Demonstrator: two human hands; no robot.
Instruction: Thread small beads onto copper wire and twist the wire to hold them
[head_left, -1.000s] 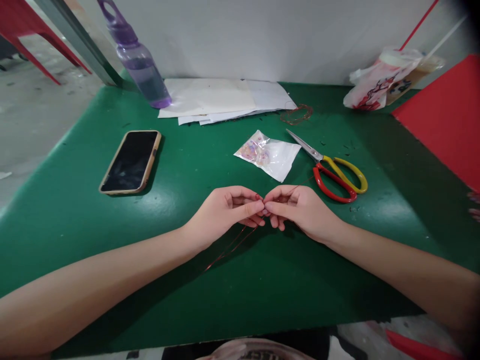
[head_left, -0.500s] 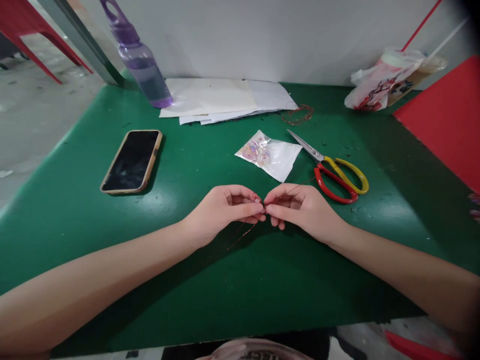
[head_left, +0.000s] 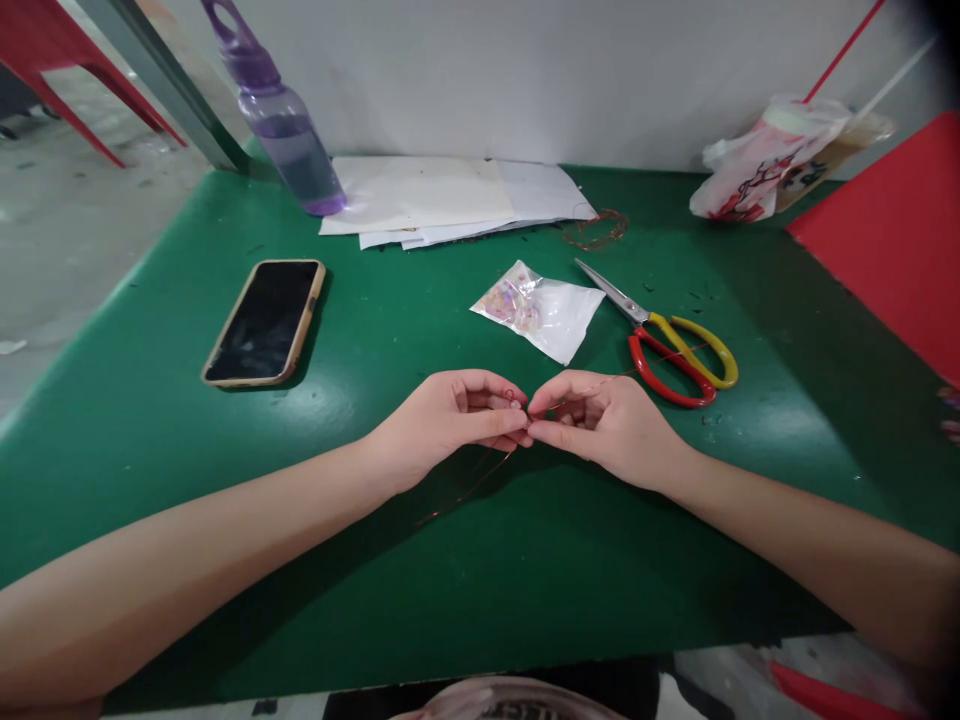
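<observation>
Thin copper-coloured wire [head_left: 472, 489] is pinched between the fingertips of both hands. My left hand [head_left: 480, 412] is closed on it, and a small wire loop with a pale bead [head_left: 514, 405] shows above the thumb. Fingertips nearly touching the left ones, my right hand [head_left: 585, 415] also pinches the wire, one end of which runs right over the scissors' handles. The other end trails down to the left below my left hand. Beyond the hands lie a clear packet of beads [head_left: 514, 300] and the scissors [head_left: 675, 355] with red and yellow handles.
A phone [head_left: 264, 322] lies at left on the green table [head_left: 450, 600]. Behind are a purple bottle [head_left: 292, 145], white papers [head_left: 420, 195] and a coil of wire [head_left: 600, 230]. Bagged drinks [head_left: 772, 165] and a red object [head_left: 900, 240] are at right.
The wire's lower end reaches farther left and down, and its other end stretches farther right over the scissors. My right fingers have shifted slightly at the pinch.
</observation>
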